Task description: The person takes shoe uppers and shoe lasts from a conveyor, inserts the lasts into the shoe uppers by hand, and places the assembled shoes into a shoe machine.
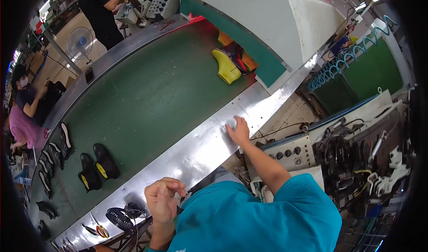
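Note:
My right hand (239, 130) rests on the shiny metal rim (196, 156) of a green conveyor belt (133, 91), fingers apart and nothing in them. Held up in front of my teal shirt, my left hand (162, 200) has its fingers curled inward; whether anything sits in them is hidden. Two black boots with yellow patches, one black boot (105, 160) beside another black boot (88, 171), lie on the belt, out of reach of both hands. Farther along, a yellow boot-shaped piece (226, 67) lies with dark and orange pieces at the machine opening.
A large pale machine housing (249, 15) covers the belt's far end. Several black shoe parts (55, 154) lie at the left. A small black fan (119, 218) and tools (101, 231) are on the near rim. A control box (292, 154) stands at my right. Co-workers (29, 96) are across the belt.

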The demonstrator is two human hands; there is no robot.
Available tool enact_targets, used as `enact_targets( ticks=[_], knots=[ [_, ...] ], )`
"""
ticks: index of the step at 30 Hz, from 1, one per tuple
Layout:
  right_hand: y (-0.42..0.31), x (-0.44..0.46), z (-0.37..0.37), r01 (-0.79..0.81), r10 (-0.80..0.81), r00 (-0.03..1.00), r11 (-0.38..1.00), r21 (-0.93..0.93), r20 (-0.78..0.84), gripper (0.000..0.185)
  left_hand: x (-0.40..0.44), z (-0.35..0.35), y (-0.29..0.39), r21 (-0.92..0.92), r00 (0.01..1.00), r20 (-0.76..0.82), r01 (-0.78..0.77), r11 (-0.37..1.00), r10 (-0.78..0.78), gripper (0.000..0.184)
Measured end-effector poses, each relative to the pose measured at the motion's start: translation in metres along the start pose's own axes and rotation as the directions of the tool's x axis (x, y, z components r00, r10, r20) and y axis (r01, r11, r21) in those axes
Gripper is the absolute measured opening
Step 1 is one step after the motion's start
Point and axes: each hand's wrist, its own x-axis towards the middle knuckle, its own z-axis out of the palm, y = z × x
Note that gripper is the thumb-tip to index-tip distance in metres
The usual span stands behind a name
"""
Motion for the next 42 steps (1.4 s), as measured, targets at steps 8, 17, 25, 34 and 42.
enact_targets(
  ticks=[8, 17, 25, 34, 42],
  knots=[
    [0.025, 0.237, 0.021, -0.061, 0.057, 0.998, 0.99, -0.129, -0.035, 0.11, 0.057, 0.039, -0.059, 0.212, 0.929, -0.324, 0.253, 0.944, -0.176, 0.03],
    [0.031, 0.313, 0.039, -0.087, 0.121, 0.976, 0.98, -0.18, 0.183, 0.13, 0.098, 0.08, -0.078, 0.25, 0.885, -0.427, 0.315, 0.915, -0.188, 0.028],
    [0.025, 0.243, 0.026, -0.815, 0.16, 0.56, 0.286, 0.505, 0.813, 0.07, 0.121, 0.056, -0.13, 0.23, 0.845, -0.429, 0.444, 0.866, -0.319, 0.032],
    [-0.067, 0.011, -0.075, -0.887, -0.549, 0.287, 0.157, 0.434, 0.785, 0.082, 0.157, -0.017, -0.124, 0.147, 0.775, -0.611, 0.311, 0.939, -0.161, 0.069],
    [-0.166, -0.074, -0.143, -0.365, -0.765, 0.402, 0.371, 0.854, 0.504, 0.13, 0.114, -0.006, 0.004, -0.039, 0.932, -0.355, -0.089, 0.995, 0.07, 0.049]
  ],
)
